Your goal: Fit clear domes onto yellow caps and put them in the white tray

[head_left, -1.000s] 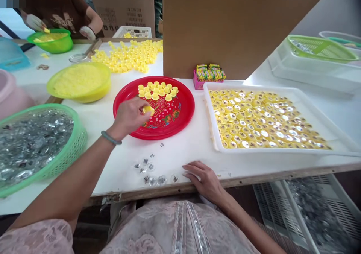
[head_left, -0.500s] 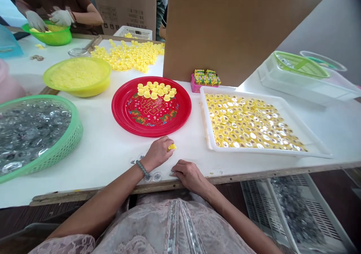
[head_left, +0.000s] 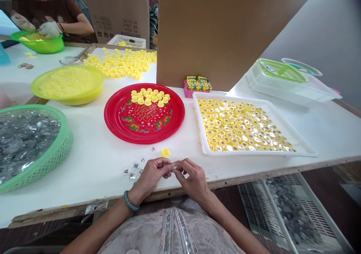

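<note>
Green basket: far left, filled with clear pieces. Loose clear discs lie on the table. Red tray carries yellow cups toward its far side. My left grip is pinched, fingertips meeting my right grip's, also pinched; I cannot tell what either grasps. Single yellow cup: on the table, just beyond both. White tray: right, holding rows of yellow pieces.

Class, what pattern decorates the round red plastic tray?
The round red plastic tray has gold lettering with orange and green motifs; head view shows it best.
</note>
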### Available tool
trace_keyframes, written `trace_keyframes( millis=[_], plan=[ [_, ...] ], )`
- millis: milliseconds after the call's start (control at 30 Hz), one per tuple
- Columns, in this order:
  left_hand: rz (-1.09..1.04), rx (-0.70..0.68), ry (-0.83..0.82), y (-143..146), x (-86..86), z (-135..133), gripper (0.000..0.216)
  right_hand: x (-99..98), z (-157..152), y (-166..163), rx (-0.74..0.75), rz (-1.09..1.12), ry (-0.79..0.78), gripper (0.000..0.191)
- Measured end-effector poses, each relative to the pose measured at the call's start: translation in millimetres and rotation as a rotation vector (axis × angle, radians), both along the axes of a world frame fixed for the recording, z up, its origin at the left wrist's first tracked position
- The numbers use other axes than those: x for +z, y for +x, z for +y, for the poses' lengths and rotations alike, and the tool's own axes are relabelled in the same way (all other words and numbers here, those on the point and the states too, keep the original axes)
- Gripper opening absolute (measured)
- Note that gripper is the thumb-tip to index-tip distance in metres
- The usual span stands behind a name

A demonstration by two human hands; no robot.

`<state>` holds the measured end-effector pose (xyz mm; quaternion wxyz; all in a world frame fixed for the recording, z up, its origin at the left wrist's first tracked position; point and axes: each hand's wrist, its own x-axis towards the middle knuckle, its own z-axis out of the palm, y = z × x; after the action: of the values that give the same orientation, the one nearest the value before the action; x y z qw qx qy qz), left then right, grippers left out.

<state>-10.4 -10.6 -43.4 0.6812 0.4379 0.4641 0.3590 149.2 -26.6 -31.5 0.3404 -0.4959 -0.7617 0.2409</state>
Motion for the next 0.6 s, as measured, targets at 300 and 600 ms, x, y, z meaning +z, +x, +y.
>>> trace_keyframes(
  millis=[300,600],
  plan=[
    [-0.490,-0.067,-0.336,-9,-1.9,0,0.018,7.1,6,6,0.062,0.388,-0.244,0.021],
    [-0.474,-0.087,-0.429,-7,-0.5,1,0.023,16.9,10,-5,0.201,0.470,-0.332,0.029]
  ],
)
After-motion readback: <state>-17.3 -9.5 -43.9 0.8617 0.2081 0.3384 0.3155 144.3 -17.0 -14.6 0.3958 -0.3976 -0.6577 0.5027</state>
